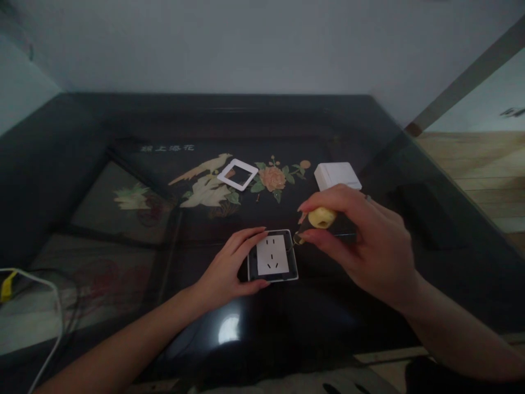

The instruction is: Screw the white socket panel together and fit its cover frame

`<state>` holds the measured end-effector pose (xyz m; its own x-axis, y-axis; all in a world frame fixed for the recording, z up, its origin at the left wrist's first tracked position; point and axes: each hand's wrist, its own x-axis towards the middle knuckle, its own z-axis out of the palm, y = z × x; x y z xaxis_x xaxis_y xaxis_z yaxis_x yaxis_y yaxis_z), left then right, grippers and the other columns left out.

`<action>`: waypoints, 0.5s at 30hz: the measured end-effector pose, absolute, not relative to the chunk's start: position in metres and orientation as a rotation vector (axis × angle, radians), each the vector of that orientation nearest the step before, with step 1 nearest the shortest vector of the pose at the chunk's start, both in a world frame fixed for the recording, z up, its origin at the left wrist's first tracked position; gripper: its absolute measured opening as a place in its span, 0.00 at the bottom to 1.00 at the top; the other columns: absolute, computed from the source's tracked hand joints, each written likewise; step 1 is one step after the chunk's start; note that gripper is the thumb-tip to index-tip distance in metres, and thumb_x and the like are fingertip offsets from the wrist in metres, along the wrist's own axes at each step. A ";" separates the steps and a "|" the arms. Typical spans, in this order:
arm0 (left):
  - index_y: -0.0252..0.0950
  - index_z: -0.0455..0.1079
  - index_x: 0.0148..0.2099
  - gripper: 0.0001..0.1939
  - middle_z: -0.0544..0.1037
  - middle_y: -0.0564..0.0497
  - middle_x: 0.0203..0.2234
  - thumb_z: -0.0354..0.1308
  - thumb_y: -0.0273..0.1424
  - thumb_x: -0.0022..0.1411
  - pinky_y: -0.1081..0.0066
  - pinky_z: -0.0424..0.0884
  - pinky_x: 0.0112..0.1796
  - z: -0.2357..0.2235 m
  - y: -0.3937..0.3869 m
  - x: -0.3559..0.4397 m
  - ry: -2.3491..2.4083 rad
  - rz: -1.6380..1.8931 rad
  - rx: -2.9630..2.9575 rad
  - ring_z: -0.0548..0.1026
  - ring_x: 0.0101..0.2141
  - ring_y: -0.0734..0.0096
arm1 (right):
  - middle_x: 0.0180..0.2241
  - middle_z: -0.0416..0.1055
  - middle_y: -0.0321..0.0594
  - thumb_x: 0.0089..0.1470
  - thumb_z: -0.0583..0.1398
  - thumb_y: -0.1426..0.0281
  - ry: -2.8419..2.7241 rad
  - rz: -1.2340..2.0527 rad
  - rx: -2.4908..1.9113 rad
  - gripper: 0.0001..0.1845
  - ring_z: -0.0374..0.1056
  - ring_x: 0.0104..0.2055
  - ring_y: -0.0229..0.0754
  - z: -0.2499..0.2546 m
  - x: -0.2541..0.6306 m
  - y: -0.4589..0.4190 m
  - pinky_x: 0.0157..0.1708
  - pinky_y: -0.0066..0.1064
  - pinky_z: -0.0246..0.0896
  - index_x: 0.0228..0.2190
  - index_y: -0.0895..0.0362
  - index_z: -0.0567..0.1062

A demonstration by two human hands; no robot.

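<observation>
Taking the wall socket as the clock's centre, a bright reflection lies at 7 o'clock on the glossy dark table (311, 312), and a white cable (55, 293) runs at about 8 o'clock. The socket (273, 256) lies on the table directly before the person, its white face showing 5 slots inside a dark surround. At 9 o'clock, the left hand (227, 262) is clamped on it, thumb along the near edge and fingers across the far edge. At 3 o'clock, the right hand (373, 246) pinches a yellow-handled tool (323, 218) between thumb and forefinger, its thin end at the socket's right side; whether they touch cannot be told. The 2 hands are apart. Farther off, a white frame (223, 178) lies at 11 o'clock, a peony picture (272, 178) at 12, and a white box (338, 175) at 1. Beyond stands a pale wall (221, 49).
</observation>
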<state>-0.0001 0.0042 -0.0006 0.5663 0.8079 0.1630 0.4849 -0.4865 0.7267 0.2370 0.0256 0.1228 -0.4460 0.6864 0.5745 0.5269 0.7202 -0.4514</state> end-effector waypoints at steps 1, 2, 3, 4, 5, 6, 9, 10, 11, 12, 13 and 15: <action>0.43 0.52 0.67 0.41 0.61 0.40 0.63 0.65 0.38 0.57 0.45 0.62 0.59 -0.001 0.004 0.000 1.030 0.660 2.161 0.62 0.61 0.47 | 0.35 0.75 0.39 0.59 0.62 0.70 -2.171 0.266 -0.914 0.07 0.73 0.37 0.42 0.124 0.238 0.026 0.37 0.32 0.71 0.41 0.55 0.73; 0.43 0.51 0.68 0.41 0.61 0.39 0.63 0.66 0.38 0.57 0.44 0.61 0.59 -0.001 0.004 0.000 1.029 0.662 2.155 0.61 0.62 0.47 | 0.37 0.75 0.40 0.59 0.62 0.70 -2.191 0.264 -0.910 0.08 0.73 0.39 0.43 0.124 0.238 0.026 0.39 0.33 0.71 0.42 0.55 0.73; 0.43 0.50 0.68 0.42 0.61 0.39 0.63 0.66 0.37 0.56 0.44 0.61 0.60 -0.001 0.004 0.000 1.030 0.664 2.149 0.61 0.62 0.47 | 0.38 0.75 0.41 0.58 0.63 0.70 -2.207 0.260 -0.909 0.10 0.73 0.40 0.44 0.125 0.239 0.026 0.40 0.35 0.71 0.43 0.54 0.73; 0.43 0.50 0.68 0.43 0.61 0.39 0.63 0.66 0.37 0.56 0.44 0.60 0.60 -0.001 0.004 0.001 1.030 0.666 2.142 0.61 0.62 0.47 | 0.39 0.75 0.41 0.58 0.63 0.71 -2.217 0.258 -0.912 0.11 0.73 0.41 0.44 0.126 0.239 0.025 0.41 0.36 0.71 0.44 0.54 0.73; 0.43 0.50 0.68 0.43 0.61 0.39 0.63 0.67 0.37 0.56 0.43 0.60 0.60 0.000 0.004 0.001 1.026 0.673 2.137 0.60 0.62 0.48 | 0.40 0.76 0.41 0.57 0.63 0.72 -2.222 0.260 -0.924 0.12 0.74 0.42 0.45 0.127 0.239 0.025 0.41 0.37 0.72 0.44 0.54 0.73; 0.43 0.50 0.68 0.43 0.61 0.39 0.63 0.67 0.38 0.56 0.44 0.60 0.60 0.000 0.004 0.000 1.021 0.680 2.131 0.60 0.63 0.48 | 0.40 0.76 0.41 0.57 0.63 0.73 -2.223 0.268 -0.945 0.13 0.74 0.41 0.44 0.129 0.239 0.024 0.40 0.36 0.72 0.44 0.53 0.73; 0.41 0.52 0.67 0.39 0.60 0.39 0.63 0.65 0.38 0.59 0.45 0.59 0.61 0.001 0.003 0.000 1.017 0.714 2.101 0.60 0.63 0.49 | 0.38 0.77 0.39 0.55 0.64 0.74 -2.178 0.320 -1.023 0.12 0.75 0.37 0.42 0.136 0.242 0.023 0.34 0.31 0.72 0.42 0.54 0.74; 0.41 0.54 0.67 0.36 0.61 0.39 0.63 0.63 0.38 0.60 0.45 0.59 0.61 0.001 0.003 0.000 1.030 0.738 2.074 0.60 0.63 0.50 | 0.37 0.77 0.38 0.54 0.65 0.74 -2.129 0.342 -1.044 0.11 0.75 0.36 0.41 0.138 0.245 0.024 0.32 0.30 0.72 0.41 0.55 0.74; 0.40 0.55 0.66 0.33 0.62 0.39 0.63 0.61 0.37 0.62 0.46 0.60 0.61 0.001 0.003 0.000 1.050 0.767 2.039 0.61 0.63 0.51 | 0.35 0.77 0.37 0.53 0.66 0.73 -2.059 0.362 -1.058 0.10 0.75 0.34 0.40 0.139 0.248 0.026 0.32 0.29 0.72 0.39 0.55 0.75; 0.40 0.57 0.65 0.29 0.63 0.39 0.62 0.59 0.36 0.64 0.47 0.60 0.61 0.001 0.003 0.000 1.073 0.797 2.002 0.62 0.62 0.52 | 0.34 0.76 0.36 0.52 0.67 0.73 -1.971 0.381 -1.062 0.10 0.74 0.33 0.39 0.139 0.251 0.030 0.31 0.28 0.72 0.38 0.55 0.75; 0.40 0.59 0.63 0.26 0.65 0.40 0.60 0.57 0.36 0.66 0.47 0.61 0.61 0.002 0.004 0.001 1.093 0.826 1.971 0.64 0.61 0.54 | 0.33 0.75 0.35 0.50 0.67 0.73 -1.867 0.406 -1.062 0.11 0.74 0.32 0.38 0.137 0.254 0.035 0.30 0.28 0.73 0.37 0.55 0.75; 0.39 0.63 0.61 0.21 0.69 0.41 0.57 0.54 0.34 0.67 0.49 0.64 0.60 0.002 0.005 0.002 1.114 0.869 1.938 0.68 0.58 0.56 | 0.32 0.73 0.34 0.48 0.68 0.73 -1.659 0.501 -1.050 0.12 0.73 0.30 0.37 0.124 0.258 0.048 0.30 0.27 0.74 0.36 0.54 0.74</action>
<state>0.0017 0.0049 0.0019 0.3974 0.8969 0.1940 0.4066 -0.3616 0.8390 0.2578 0.0483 0.1241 -0.0531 0.8329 0.5509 0.3884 0.5255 -0.7570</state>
